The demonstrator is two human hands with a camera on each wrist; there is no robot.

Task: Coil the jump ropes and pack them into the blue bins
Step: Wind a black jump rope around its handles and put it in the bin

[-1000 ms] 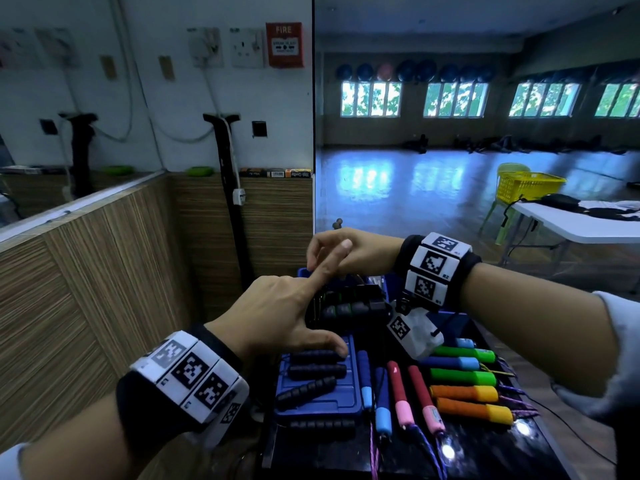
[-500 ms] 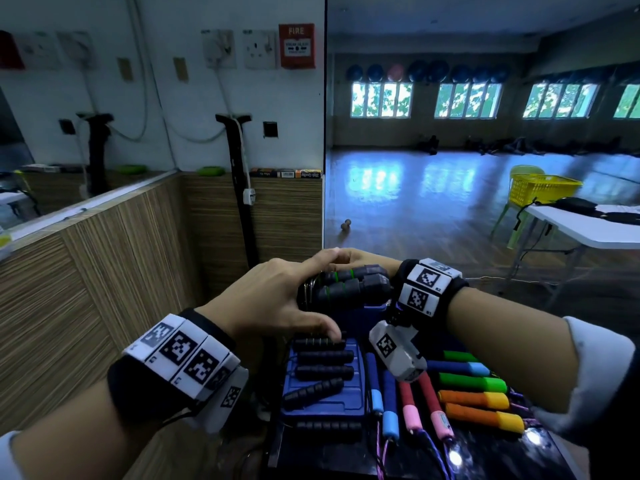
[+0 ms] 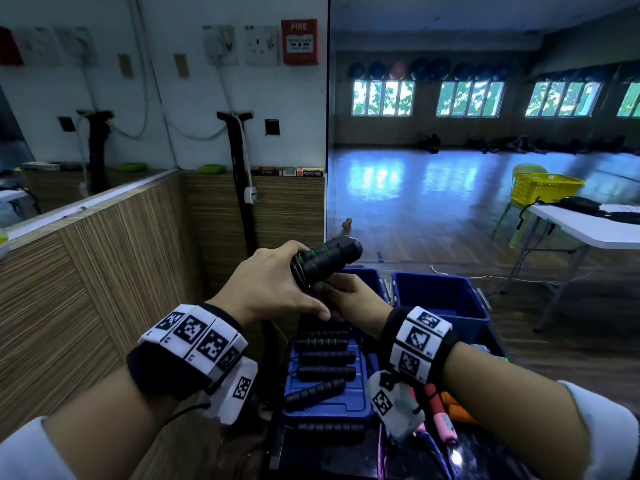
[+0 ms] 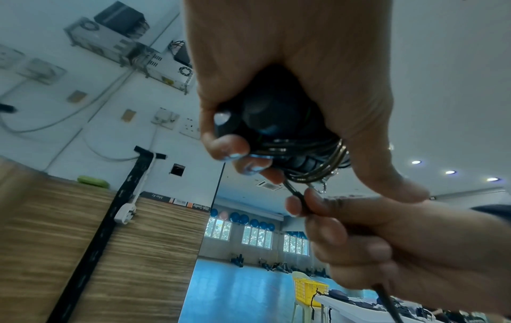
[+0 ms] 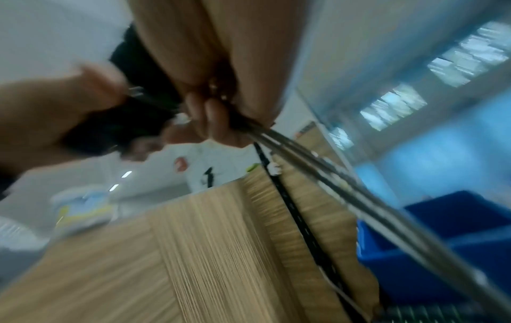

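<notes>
My left hand [image 3: 277,289] grips two black jump-rope handles [image 3: 330,258] held side by side, with wire rope [image 4: 318,157] coiled round them. Just below, my right hand [image 3: 349,297] pinches the free run of that rope [image 4: 297,194] between thumb and fingers; the strands [image 5: 345,181] run down past it. Two blue bins [image 3: 446,299] stand behind the hands, the right one showing a bare inside. Only a corner of the left one shows. More black handles [image 3: 325,358] lie on a blue bin lid [image 3: 332,407] below my wrists.
Coloured rope handles [image 3: 440,407] lie at the right on the dark table top [image 3: 363,459]. A wood-panelled wall [image 3: 104,271] runs close along the left. A white folding table [image 3: 588,226] and a yellow basket [image 3: 543,188] stand to the right.
The handles have risen from low over the lid to chest height. My right hand has dropped from on top of them to underneath, where it now pinches the rope.
</notes>
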